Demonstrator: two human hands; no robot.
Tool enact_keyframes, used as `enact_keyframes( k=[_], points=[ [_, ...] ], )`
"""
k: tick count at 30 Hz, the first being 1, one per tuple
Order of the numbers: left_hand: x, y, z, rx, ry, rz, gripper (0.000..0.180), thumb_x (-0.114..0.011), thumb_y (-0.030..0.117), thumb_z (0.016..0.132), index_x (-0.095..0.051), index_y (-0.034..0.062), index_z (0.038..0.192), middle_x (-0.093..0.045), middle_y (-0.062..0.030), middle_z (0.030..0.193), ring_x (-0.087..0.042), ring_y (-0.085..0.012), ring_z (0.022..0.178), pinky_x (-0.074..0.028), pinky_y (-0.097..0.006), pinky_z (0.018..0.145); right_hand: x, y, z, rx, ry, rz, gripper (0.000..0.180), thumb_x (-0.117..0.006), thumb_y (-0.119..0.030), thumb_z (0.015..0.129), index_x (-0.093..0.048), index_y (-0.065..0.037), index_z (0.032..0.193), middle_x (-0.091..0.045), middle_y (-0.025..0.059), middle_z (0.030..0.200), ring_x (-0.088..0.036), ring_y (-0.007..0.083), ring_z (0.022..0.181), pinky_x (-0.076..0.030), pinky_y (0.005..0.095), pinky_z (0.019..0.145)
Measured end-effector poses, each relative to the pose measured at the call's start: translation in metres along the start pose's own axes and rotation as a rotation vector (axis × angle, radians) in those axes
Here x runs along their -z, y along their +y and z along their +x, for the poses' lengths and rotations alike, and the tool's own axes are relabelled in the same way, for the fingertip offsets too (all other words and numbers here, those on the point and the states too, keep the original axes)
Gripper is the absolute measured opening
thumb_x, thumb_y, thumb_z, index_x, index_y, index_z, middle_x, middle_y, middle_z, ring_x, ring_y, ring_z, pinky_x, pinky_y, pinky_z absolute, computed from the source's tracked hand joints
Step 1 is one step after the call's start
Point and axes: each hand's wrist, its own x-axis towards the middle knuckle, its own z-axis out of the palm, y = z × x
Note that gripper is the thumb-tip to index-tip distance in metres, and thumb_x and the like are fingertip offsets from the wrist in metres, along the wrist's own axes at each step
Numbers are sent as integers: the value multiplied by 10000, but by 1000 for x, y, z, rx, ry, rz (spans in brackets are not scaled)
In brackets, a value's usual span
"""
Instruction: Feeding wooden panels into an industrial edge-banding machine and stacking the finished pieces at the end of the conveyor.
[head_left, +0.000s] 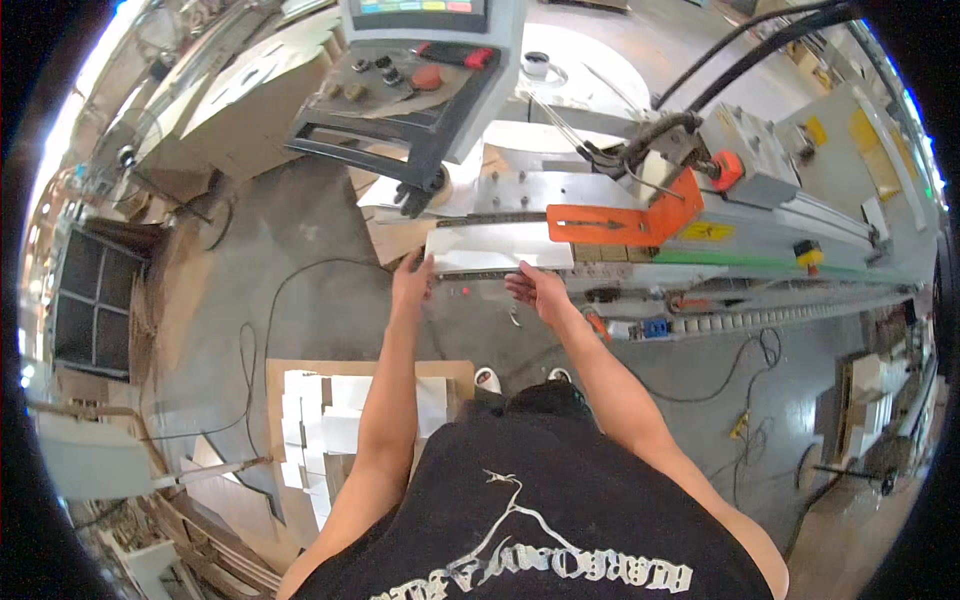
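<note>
A white rectangular panel [500,246] lies lengthwise on the bed of a machine in front of me. My left hand [411,280] is at the panel's left end, its fingers apart by the near corner; whether they touch it I cannot tell. Along the near edge, toward the panel's right end, is my right hand [538,288]. Its fingers are loosely bent and spread, with the index fingertip close to the edge. Neither hand is wrapped round the panel. An orange guard with an arrow [600,225] stands just past the panel's right end.
A control console [400,90] with knobs and a red button overhangs the far left. Left of my feet, white pieces [345,428] are stacked on a brown board [455,375]. The machine's rail [760,268] runs right. Black cables [268,340] cross the floor.
</note>
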Motion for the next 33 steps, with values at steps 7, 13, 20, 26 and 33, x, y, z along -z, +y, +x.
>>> enact_keyframes(
  k=[7,13,20,26,33],
  points=[
    [-11,-30,-8,-58,109,-109,365,-653,201,894,-559,28,1200,-639,-86,836,-605,-131,608,-413,-243,472,21,15,12,116,31,131,244,-546,-116,918,-552,65,1082,-657,165,1023,-663,244,937,-553,341,778],
    [-39,-24,-8,-85,82,-105,366,-610,129,907,-532,-48,1218,-657,-120,921,-681,-190,711,-448,-262,509,26,10,12,216,41,323,335,-530,-46,893,-476,114,1182,-623,202,1093,-646,290,997,-556,374,841],
    [-69,-20,-7,-73,-2,-72,385,-514,64,906,-499,-85,1261,-659,-161,977,-689,-216,776,-491,-276,568,51,-8,7,193,68,389,345,-434,-25,901,-435,157,1194,-538,274,1231,-561,337,1156,-487,422,992],
    [-143,-12,-26,11,-137,-21,483,-493,26,893,-432,-46,1366,-660,-155,1116,-694,-250,912,-517,-284,606,118,-49,-4,233,210,417,367,-465,-4,862,-432,139,1199,-644,236,1051,-645,321,1008,-526,410,936],
    [-202,-3,-43,7,-367,7,368,-534,86,909,-543,-11,1264,-673,-102,1056,-669,-170,843,-488,-269,624,181,-72,-12,330,184,396,410,-492,4,818,-488,93,1219,-640,178,1053,-644,266,987,-529,352,895]
  ],
)
